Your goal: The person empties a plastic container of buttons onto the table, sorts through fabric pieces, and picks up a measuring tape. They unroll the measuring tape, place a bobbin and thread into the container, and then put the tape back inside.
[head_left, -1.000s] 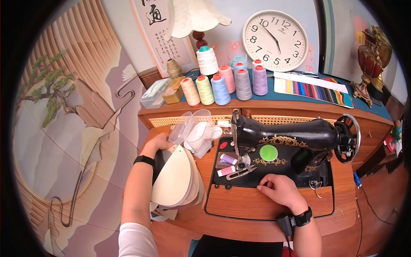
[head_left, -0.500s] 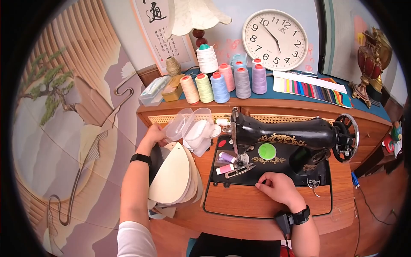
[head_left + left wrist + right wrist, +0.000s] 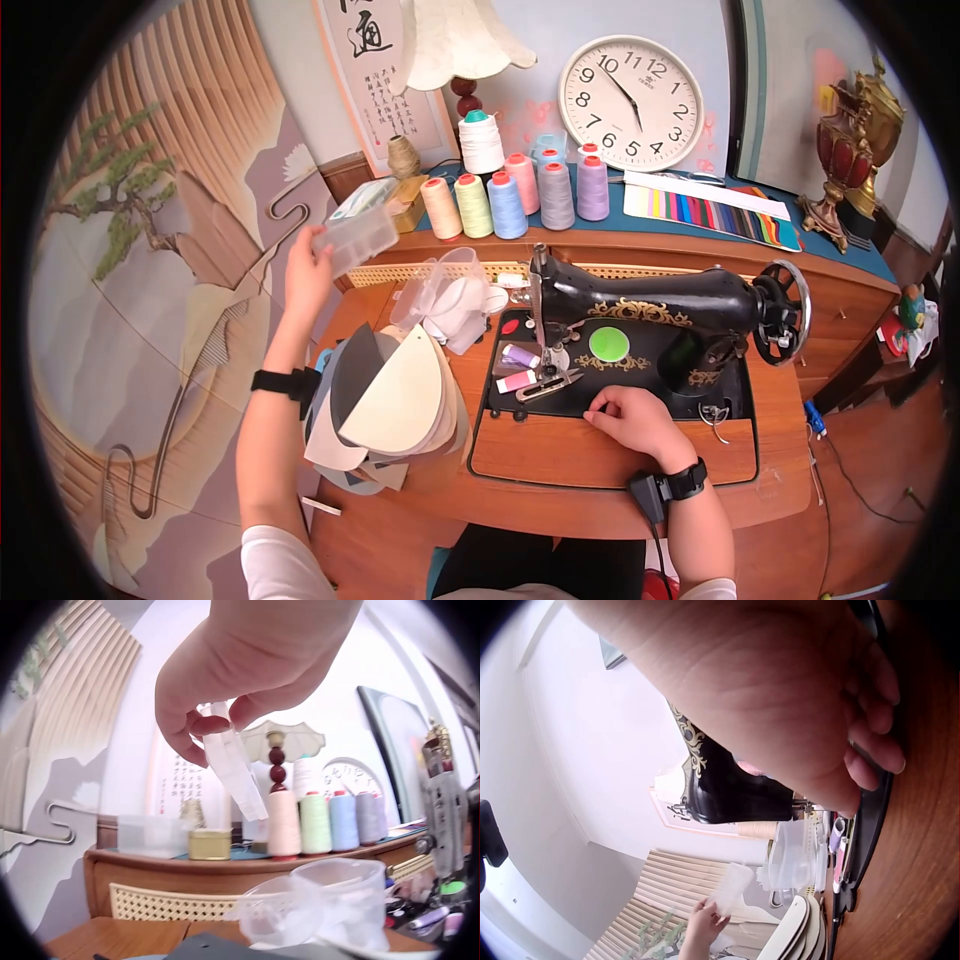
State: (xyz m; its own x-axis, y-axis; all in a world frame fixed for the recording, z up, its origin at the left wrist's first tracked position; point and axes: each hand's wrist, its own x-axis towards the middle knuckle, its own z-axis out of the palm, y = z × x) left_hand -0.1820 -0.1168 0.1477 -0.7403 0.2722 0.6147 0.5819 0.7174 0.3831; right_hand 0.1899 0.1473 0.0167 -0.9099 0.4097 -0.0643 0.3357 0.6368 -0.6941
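Note:
My left hand (image 3: 308,272) is raised over the table's left side, pinching a clear plastic lid (image 3: 360,240) by one edge. In the left wrist view the lid (image 3: 234,769) hangs tilted between thumb and fingers. Below it stands a clear plastic container (image 3: 455,270) with white pieces inside. A fanned stack of cream and grey half-round pieces (image 3: 395,395) lies nearer the body. My right hand (image 3: 632,418) rests, fingers loosely curled and holding nothing, at the front edge of the black sewing machine (image 3: 650,302). Small thread snips (image 3: 550,387) lie left of it.
Purple (image 3: 520,356) and pink thread spools (image 3: 516,381) lie by the needle. A green disc (image 3: 609,344) sits on the machine bed. Behind, a shelf holds several thread cones (image 3: 508,207), a clear box (image 3: 362,198), a lamp (image 3: 464,45), a clock (image 3: 632,103) and a colour card (image 3: 710,207).
My left hand has lifted up and left from beside the clear container, carrying the plastic lid. The grey pieces under that arm now show more. The right hand stays at the machine's edge.

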